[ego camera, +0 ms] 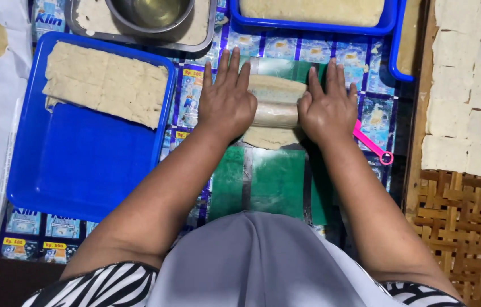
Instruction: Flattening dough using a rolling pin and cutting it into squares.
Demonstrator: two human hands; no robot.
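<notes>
Counts on our work surface

We have two hands on the roller, the left hand (226, 102) and the right hand (327, 109). We count one rolling pin (275, 115), one pink spoon (372, 144), one metal bowl (150, 14), one metal tray (138, 38), three blue trays, the nearest blue tray (75, 165) among them, and one woven rack (462, 216).

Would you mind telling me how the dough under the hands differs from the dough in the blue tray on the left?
The dough under the hands is one small sheet being rolled into a tube; the dough in the blue tray is a broad slab lying flat, scored into squares. The left hand and right hand press on the first; nothing touches the second. Both are pale beige.
</notes>
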